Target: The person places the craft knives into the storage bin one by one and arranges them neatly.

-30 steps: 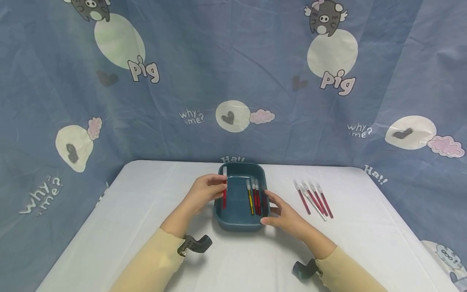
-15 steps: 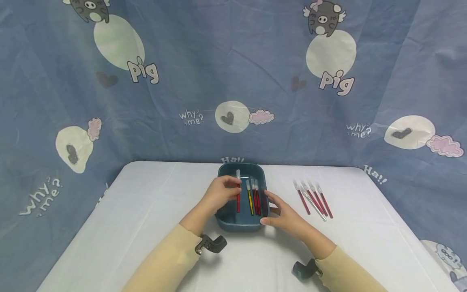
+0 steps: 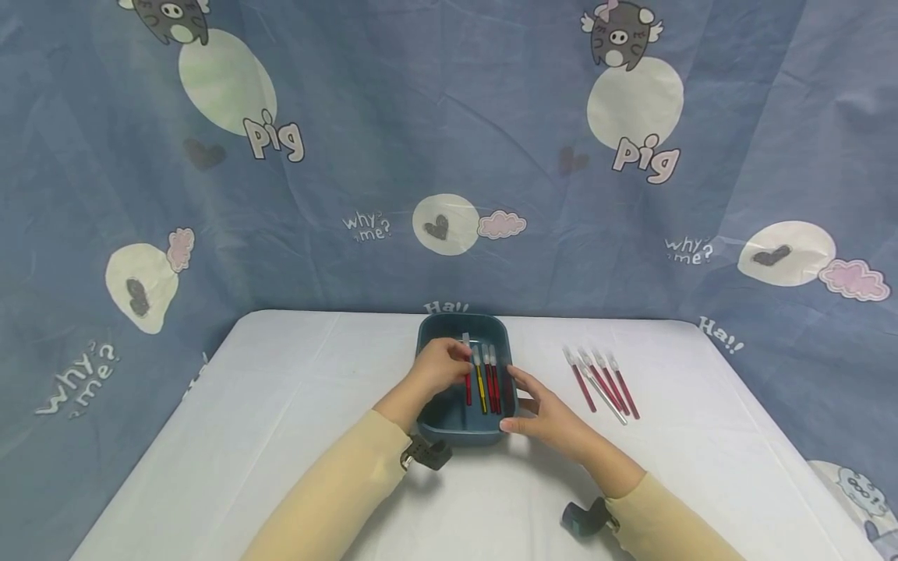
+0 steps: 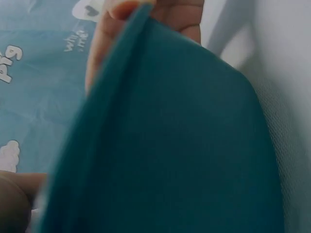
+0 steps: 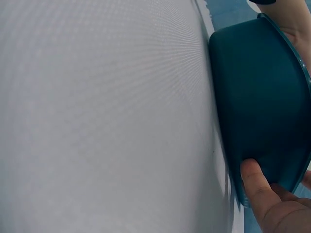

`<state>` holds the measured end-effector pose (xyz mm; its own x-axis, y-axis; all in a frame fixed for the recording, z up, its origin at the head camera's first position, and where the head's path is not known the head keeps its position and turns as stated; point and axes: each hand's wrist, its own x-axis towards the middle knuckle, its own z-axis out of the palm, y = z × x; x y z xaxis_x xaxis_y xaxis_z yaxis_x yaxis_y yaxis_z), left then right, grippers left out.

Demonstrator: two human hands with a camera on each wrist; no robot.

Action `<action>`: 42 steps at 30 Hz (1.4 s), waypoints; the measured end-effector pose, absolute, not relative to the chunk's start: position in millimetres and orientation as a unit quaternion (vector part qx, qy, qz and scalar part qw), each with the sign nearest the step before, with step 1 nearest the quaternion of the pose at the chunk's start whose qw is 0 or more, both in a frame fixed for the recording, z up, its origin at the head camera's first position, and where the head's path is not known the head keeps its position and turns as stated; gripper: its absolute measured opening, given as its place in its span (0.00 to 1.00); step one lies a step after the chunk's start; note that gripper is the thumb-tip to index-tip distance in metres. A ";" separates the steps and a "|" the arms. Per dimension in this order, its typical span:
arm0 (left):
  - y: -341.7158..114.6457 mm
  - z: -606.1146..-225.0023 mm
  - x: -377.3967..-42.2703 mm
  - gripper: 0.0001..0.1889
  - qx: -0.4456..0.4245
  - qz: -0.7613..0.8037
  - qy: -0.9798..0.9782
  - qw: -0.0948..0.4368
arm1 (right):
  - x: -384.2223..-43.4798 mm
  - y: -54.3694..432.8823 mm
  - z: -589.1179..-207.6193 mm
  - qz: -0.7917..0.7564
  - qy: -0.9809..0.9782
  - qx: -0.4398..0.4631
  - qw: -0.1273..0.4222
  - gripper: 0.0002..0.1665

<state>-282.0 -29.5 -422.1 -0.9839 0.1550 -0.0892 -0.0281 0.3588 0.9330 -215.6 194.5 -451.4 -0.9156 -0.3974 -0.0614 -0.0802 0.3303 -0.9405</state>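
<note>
My left hand [image 3: 440,366] reaches over the left part of a dark teal plastic tray [image 3: 459,437] and pinches a slim red pen-like tool [image 3: 468,392] with a clear cap. That tool stands nearly parallel to a yellow capped one [image 3: 481,386] and two red capped ones [image 3: 494,389] lying in the tray; my fingers hide its middle. My right hand [image 3: 543,411] holds the tray's right side, fingers by the rim and thumb near the front corner. The right wrist view shows the thumb [image 5: 257,187] against the tray's outer wall [image 5: 262,92].
Several more capped tools [image 3: 603,386], red ones and a silver one, lie slanted on the white table [image 3: 701,452] right of my right hand. A blue printed cloth [image 3: 449,140] hangs behind the table's back edge.
My left hand has moved right across the tray with the red tool, from the left wall to beside the yellow one. My right hand has stayed at the tray's side.
</note>
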 end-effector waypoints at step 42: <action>-15.9 -449.5 -300.2 0.09 0.013 0.533 0.839 0.111 | -215.5 194.6 -452.1 -0.561 0.800 -0.154 0.147 0.55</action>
<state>-300.2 -15.9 -449.5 -0.9752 0.1391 -0.1719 -0.0964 0.4324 0.8965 -215.5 194.6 -452.1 -0.9095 -0.4111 -0.0617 -0.0819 0.3226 -0.9430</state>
